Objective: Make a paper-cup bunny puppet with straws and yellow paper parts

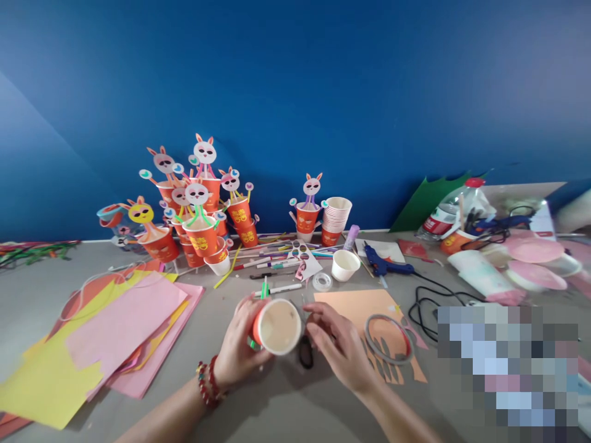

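Cup (278, 326) in the left hand (239, 341), orange, held aslant over the tabletop (277, 409), mouth toward the person; that grip is clamped round its side. The right hand (339, 347) hovers beside the rim, fingers parted from thumb, nothing visible between them. From here, the step looks like work on the cup with its green strips (265, 288); the next move, I'd judge, calls for keeping it steady. I count two green bits showing, one pair of scissors (305, 352), one glue gun (379, 263), one loose white cup (345, 266) and at least seven rabbit faces (197, 193).
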Tool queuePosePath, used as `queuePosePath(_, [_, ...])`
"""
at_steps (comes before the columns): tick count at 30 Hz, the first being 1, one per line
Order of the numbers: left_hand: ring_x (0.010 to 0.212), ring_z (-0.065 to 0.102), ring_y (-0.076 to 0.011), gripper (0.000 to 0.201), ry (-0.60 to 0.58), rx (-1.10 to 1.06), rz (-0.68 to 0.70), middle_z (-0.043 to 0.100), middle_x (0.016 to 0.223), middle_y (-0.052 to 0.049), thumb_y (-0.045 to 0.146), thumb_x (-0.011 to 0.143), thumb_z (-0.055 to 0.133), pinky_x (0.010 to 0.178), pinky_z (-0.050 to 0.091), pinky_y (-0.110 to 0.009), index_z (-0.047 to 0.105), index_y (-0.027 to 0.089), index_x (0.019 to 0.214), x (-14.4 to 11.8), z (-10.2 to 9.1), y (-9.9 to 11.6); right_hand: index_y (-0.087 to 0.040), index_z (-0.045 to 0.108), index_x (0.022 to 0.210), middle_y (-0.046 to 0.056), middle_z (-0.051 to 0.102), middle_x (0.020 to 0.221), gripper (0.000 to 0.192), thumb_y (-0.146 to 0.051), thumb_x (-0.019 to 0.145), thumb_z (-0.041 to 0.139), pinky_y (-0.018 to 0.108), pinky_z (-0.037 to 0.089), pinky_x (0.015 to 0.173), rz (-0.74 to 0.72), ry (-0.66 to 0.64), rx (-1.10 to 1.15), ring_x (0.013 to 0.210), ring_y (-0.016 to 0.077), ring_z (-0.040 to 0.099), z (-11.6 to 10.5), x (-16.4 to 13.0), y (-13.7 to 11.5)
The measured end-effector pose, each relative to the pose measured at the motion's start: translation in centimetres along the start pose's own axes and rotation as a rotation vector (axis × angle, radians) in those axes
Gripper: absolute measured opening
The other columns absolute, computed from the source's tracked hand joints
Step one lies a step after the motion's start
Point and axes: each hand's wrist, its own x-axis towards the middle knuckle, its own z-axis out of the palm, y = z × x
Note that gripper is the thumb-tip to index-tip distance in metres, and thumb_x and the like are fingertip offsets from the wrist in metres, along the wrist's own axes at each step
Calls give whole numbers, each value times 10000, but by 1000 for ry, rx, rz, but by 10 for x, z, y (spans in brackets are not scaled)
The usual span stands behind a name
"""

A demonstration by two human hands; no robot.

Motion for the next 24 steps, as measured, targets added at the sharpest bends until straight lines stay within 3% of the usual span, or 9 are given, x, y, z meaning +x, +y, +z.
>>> queuePosePath(3, [1090,636,-284,582,213,-334,-402,637,1225,-138,396,843,648,924,527,-429,442,206,1352,0,5,-15,-196,567,1154,28,636,822,260,-354,994,435,224,467,567,11,-9,12,677,146,617,-2,2,1])
queuePosePath(5, [1063,639,-254,536,327,-510,-563,644,1201,-115,424,869,612,920,526,-394,457,216,1339,4,6,-23,-198,612,1060,44,651,857,191,-299,974,475,237,482,611,-69,-61,-90,721,155,622,1,4,3])
queuePosePath(9, [1079,607,-224,515,396,-601,-599,635,1204,-80,422,842,654,965,487,-359,501,247,1301,16,3,-30,-203,664,1000,83,683,966,163,-199,932,516,318,504,782,-311,-179,-311,880,204,626,13,5,8])
queuePosePath(11, [1088,597,-224,506,405,-605,-585,635,1196,-82,422,850,643,977,474,-365,500,242,1301,19,1,-32,-207,668,1050,94,695,1020,187,-187,920,534,347,505,832,-326,-211,-356,951,226,628,19,5,9])
queuePosePath(14, [1044,609,-223,496,440,-650,-590,644,1164,-87,438,847,634,937,490,-359,517,227,1280,19,-1,-34,-213,666,1114,97,706,1074,229,-204,922,540,354,517,845,-212,-225,-324,977,234,649,23,7,8])
queuePosePath(17, [960,626,-199,466,446,-702,-604,653,1133,-74,460,836,638,869,512,-324,554,234,1235,18,-1,-37,-224,665,1134,83,711,1106,258,-217,895,568,334,539,801,3,-233,-181,939,222,676,29,16,11])
queuePosePath(20, [876,631,-178,428,430,-726,-626,668,1060,-52,477,836,634,806,520,-298,585,227,1179,17,2,-38,-217,641,1076,60,713,1084,280,-210,796,651,260,553,576,306,-205,102,748,179,698,42,34,20])
queuePosePath(22, [838,637,-177,421,407,-745,-645,679,1002,-48,478,830,644,766,521,-288,602,205,1147,16,4,-37,-203,579,1070,65,702,1059,294,-226,783,637,222,492,396,397,-176,186,566,140,668,55,48,29])
queuePosePath(24, [848,647,-190,425,381,-763,-655,689,992,-59,472,820,661,761,522,-290,611,185,1130,15,6,-36,-197,526,1039,52,696,987,283,-240,776,620,213,467,336,451,-152,243,491,129,653,69,62,35])
